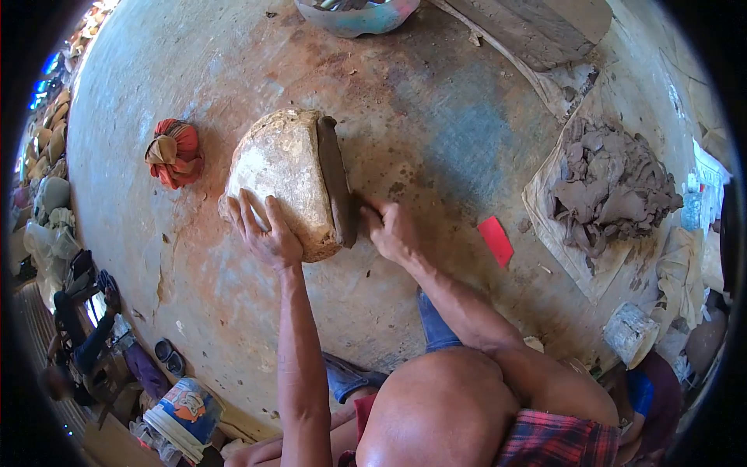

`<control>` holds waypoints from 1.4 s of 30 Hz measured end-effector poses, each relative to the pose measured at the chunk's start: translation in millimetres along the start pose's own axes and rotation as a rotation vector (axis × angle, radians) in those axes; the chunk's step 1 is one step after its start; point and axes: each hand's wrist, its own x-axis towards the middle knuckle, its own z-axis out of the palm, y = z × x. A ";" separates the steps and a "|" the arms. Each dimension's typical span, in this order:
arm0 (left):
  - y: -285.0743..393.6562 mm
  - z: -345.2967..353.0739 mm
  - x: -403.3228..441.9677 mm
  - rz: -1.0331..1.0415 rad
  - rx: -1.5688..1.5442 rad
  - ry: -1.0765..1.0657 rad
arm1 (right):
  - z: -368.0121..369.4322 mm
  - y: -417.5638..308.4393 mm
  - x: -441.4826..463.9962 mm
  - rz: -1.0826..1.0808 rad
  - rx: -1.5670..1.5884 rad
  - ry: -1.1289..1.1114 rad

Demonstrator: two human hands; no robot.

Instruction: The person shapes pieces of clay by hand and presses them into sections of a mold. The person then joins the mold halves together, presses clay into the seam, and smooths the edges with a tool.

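Observation:
A pale, worn plaster mould [276,167] lies on its side on the floor, with a dark slab of wet clay [336,183] across its right face. My left hand [268,233] rests on the lower left of the mould, fingers stretched out and spread. At the slab's right side is my right hand [393,233], its fingers curled in and the foremost fingertip at the clay's edge. Whether anything is inside those curled fingers is hidden. Left of the mould sits a red and tan tied cloth bundle [175,153].
To the right, a heap of grey clay [611,187] lies on a cloth [537,191]. A red card [496,241] is nearer me. A basin [358,17] and a clay block [537,31] stand at the far side. At lower left are a bucket [183,416] and another person [85,342].

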 end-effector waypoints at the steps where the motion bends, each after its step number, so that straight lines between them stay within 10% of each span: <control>1: -0.7 -0.2 -1.9 -0.007 -0.004 0.001 | 1.3 -2.9 -2.6 0.027 -0.070 -0.060; 11: 2.9 -1.8 -2.7 -0.023 0.018 -0.007 | -2.6 18.3 -27.5 0.024 0.329 -0.032; 30: -2.3 0.7 0.0 0.040 0.070 0.031 | 12.8 -46.1 -29.2 -0.565 -0.099 0.268; 35: -4.5 0.5 -2.8 0.041 0.078 0.028 | -5.7 -60.6 -5.2 -0.482 -0.110 0.177; 37: -5.4 -0.6 -3.2 0.044 0.084 0.025 | -15.1 -59.6 10.2 -0.175 0.372 0.139; 42: -3.7 0.4 -0.5 0.045 0.080 0.024 | 4.8 -58.0 16.3 -0.426 0.092 0.208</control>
